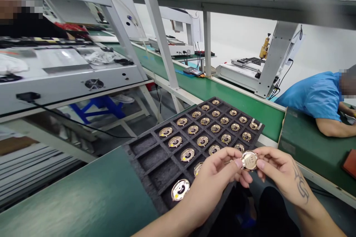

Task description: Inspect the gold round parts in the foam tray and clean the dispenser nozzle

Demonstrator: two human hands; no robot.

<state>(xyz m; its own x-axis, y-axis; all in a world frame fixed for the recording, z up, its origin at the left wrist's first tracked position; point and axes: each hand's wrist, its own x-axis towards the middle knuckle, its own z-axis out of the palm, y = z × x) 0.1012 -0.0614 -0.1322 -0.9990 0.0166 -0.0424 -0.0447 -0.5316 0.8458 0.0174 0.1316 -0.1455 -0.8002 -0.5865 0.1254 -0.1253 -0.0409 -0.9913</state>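
Observation:
Between both hands is a round gold-coloured metal part (249, 160), its flat face turned up towards me. My left hand (222, 166) pinches its left edge between thumb and fingers. On its right edge, the thumb and fingers of my right hand (271, 163) are closed. Both hands are above the near right edge of a black foam tray (148, 174) with square compartments. Several similar round gold parts lie in the tray, such as one (180, 189) in the near corner, left of my left forearm. A few compartments on the left side hold nothing.
The tray lies on a green work surface (83, 192). White metal posts (158, 26) rise behind it. A white machine (267, 59) stands beyond the green belt (228, 94). A person in a blue shirt (314, 92) leans at the right; another person's dark sleeve (30, 26) shows upper left.

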